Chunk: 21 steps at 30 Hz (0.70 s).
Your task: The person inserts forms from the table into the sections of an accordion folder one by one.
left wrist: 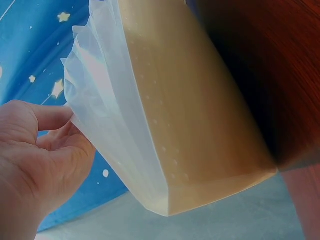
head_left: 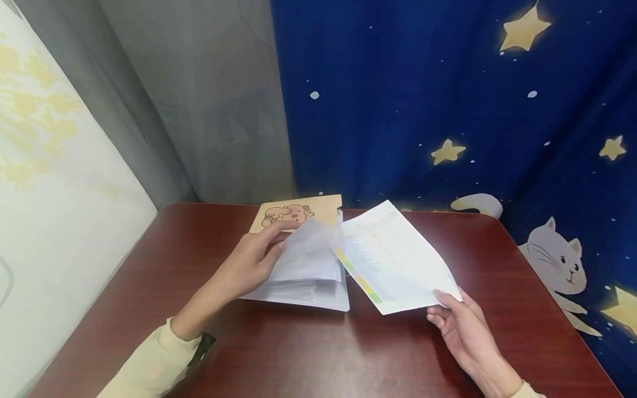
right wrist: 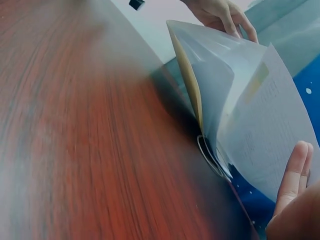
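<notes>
A folder with a tan cartoon cover (head_left: 298, 213) lies open on the dark red table (head_left: 298, 354), with clear plastic sleeves (head_left: 308, 254) stacked inside. My left hand (head_left: 281, 237) pinches the edge of the top sleeves and lifts them. From the left wrist, thumb and fingers (left wrist: 67, 122) meet on the sleeve edge (left wrist: 105, 110), with the tan cover (left wrist: 195, 115) behind. My right hand (head_left: 443, 304) pinches the near corner of a printed sheet (head_left: 393, 260), whose far edge reaches the folder's spine. The right wrist view shows its fingers (right wrist: 292, 170) under the sheet (right wrist: 270, 130) and a metal ring (right wrist: 207, 155) at the spine.
A blue curtain (head_left: 423, 99) with stars and a white cat hangs behind and to the right of the table. A grey curtain (head_left: 214, 110) and a white patterned panel (head_left: 40, 166) close the left side. Bare tabletop (right wrist: 75, 125) stretches in front of the folder.
</notes>
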Tool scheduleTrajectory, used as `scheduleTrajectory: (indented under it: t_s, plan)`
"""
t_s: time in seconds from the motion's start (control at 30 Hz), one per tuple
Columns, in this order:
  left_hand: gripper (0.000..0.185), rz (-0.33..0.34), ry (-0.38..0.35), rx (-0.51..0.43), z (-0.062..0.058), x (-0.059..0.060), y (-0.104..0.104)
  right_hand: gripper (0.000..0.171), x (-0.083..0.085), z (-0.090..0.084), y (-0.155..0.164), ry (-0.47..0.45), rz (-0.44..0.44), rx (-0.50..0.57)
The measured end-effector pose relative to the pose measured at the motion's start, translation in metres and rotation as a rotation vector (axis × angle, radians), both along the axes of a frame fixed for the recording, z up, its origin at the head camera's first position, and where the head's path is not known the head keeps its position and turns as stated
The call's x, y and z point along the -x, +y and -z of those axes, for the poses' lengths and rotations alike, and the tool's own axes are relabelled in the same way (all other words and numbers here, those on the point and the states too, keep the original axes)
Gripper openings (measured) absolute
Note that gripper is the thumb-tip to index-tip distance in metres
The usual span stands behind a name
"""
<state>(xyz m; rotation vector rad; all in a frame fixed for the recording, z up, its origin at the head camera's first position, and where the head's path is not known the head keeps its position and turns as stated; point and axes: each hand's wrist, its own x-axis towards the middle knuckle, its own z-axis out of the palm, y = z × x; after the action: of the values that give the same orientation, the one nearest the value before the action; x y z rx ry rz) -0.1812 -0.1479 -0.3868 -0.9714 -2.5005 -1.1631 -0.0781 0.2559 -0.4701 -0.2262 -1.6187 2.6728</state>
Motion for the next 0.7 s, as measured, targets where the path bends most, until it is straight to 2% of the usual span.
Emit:
scheduleTrajectory:
  t_s: [0.2,0.53,0.7]
  plan:
    - [0.043,-0.001,-0.003,0.003,0.001,0.001,0.0,0.016,0.008,-0.001,-0.015,-0.006,-0.021,-0.024]
    - [0.043,0.014,0.013,-0.008,0.005,0.003,0.002,0.022,0.025,0.0,-0.038,-0.076,0.025,-0.069]
    - [0.044,-0.001,0.012,0.0,0.004,0.002,0.002,0.028,0.033,0.003,-0.047,-0.097,0.029,-0.068]
